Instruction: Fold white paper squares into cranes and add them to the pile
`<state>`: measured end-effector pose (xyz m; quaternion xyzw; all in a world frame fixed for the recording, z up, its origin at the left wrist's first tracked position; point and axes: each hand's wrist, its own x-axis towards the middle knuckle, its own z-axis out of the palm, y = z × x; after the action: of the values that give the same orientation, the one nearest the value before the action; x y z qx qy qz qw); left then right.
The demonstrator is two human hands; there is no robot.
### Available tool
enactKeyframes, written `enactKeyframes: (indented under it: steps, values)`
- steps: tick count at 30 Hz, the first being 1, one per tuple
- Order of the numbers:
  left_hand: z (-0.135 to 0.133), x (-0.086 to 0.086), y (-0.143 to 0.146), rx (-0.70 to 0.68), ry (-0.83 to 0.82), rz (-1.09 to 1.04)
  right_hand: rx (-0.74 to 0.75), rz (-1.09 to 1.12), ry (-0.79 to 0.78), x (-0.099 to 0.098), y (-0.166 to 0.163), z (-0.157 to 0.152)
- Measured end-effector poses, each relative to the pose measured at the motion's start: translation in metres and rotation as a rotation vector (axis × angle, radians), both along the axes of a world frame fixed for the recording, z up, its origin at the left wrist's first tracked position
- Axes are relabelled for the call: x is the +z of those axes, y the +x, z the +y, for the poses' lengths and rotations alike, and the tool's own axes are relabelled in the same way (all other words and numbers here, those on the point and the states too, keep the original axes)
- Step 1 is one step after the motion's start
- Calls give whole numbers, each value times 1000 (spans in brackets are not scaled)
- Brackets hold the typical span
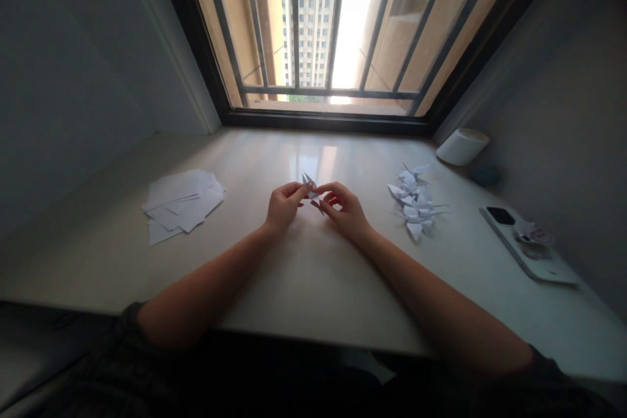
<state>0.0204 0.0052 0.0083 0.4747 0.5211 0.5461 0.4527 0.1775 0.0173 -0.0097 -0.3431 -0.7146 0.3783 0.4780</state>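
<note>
Between my two hands, above the middle of the white sill, is a small folded paper crane (313, 196) with thin pointed ends. My left hand (285, 204) pinches its left side between thumb and fingers. On the other side, my right hand (343, 206) has its thumb and fingertips on the paper, the other fingers curled. Off to the right lies a heap of finished white paper cranes (416, 202), overlapping one another. A loose pile of white paper sheets (183, 199) is spread out on the left.
A phone (524, 245) with a round grip on its back lies at the right edge of the sill (313, 300). Behind it, a white cylindrical object (462, 146) rests against the wall, near a small dark item (484, 174). A barred window (323, 119) closes off the back.
</note>
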Motion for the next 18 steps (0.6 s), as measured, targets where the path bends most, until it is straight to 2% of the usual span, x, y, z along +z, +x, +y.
enactKeyframes:
  steps: [9,18]
  values:
    - [0,-1,-1,-71,-79,6,-136,-163,255,7,4,-4]
    - [-1,1,-1,-115,-113,11,-149,-67,412,5,4,-3]
